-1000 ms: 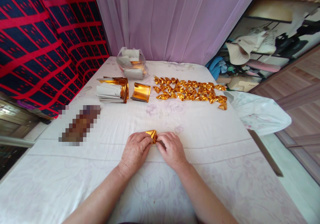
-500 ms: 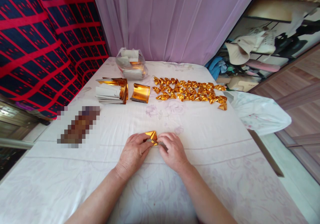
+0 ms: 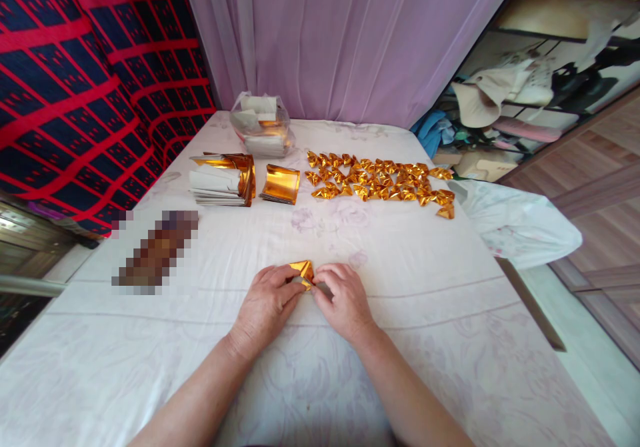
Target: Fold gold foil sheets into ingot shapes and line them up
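Left hand [image 3: 267,300]: curled, fingertips pinching the near-left edge of the gold foil piece [image 3: 303,271] and pressing it to the desk [image 3: 430,314].
Right hand [image 3: 345,300]: curled too, fingers closed on the piece's right side; both hands meet knuckle to knuckle over it.
Gold foil piece: between the two hands' fingertips, only its far corner showing beyond them, lying on the white cloth.
Beyond the hands, to the right: a spread of folded gold pieces [image 3: 383,182], well apart from the hands.
Beyond the hands, to the left: a stack of foil sheets [image 3: 223,179], a smaller curled gold stack [image 3: 281,184] just beside it, and a clear bag [image 3: 261,126] farther back.
Left of the hands: a blurred-out patch, unreadable.
Risk: I'd judge the foil slippery and springy; if either pinch loosens, the fold may pop open or crease crooked.
Risk: pressing on soft cloth could leave a weak crease, and hard tugging might tear the thin sheet.
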The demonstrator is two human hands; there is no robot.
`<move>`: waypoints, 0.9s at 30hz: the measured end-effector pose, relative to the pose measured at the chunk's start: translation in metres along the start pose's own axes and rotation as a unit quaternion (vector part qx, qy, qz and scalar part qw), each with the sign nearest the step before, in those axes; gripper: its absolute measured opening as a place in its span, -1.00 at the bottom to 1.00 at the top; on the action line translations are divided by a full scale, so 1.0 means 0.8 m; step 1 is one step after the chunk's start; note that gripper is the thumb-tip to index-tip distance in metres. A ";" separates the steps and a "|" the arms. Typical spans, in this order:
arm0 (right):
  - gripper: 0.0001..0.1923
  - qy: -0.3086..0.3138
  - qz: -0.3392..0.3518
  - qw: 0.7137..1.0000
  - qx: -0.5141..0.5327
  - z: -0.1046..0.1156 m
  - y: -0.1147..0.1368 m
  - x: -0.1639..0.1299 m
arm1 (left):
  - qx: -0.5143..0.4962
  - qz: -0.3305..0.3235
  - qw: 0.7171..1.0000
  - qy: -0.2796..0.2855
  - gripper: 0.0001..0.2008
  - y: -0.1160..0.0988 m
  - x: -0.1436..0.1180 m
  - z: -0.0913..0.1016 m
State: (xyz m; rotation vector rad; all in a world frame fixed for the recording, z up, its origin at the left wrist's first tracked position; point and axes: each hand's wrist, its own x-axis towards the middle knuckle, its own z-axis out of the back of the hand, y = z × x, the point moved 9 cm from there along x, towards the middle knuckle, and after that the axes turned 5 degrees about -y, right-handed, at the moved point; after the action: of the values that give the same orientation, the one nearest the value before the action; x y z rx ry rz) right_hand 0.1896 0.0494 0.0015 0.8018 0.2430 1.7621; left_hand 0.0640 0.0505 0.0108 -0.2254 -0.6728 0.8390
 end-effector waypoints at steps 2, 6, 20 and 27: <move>-0.88 -0.001 -0.001 1.000 -0.001 0.000 0.000 0.000 | -0.004 0.000 1.000 -0.002 -0.80 0.001 0.000 0.000; -0.89 -0.004 -0.006 1.000 -0.005 0.000 0.000 0.000 | -0.006 0.008 1.000 -0.004 -0.81 0.003 -0.001 -0.001; -0.94 0.007 -0.021 0.999 -0.032 -0.003 0.004 0.002 | -0.009 -0.013 1.000 -0.005 -0.82 -0.002 0.001 0.002; -0.91 0.001 -0.039 0.998 -0.051 -0.004 0.007 0.003 | -0.020 -0.010 1.000 -0.009 -0.84 0.000 0.001 0.002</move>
State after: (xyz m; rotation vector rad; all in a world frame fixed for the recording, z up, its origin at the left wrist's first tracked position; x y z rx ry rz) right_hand 0.1830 0.0500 0.0030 0.7086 0.1810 1.6882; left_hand 0.0634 0.0509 0.0124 -0.2478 -0.7083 0.8099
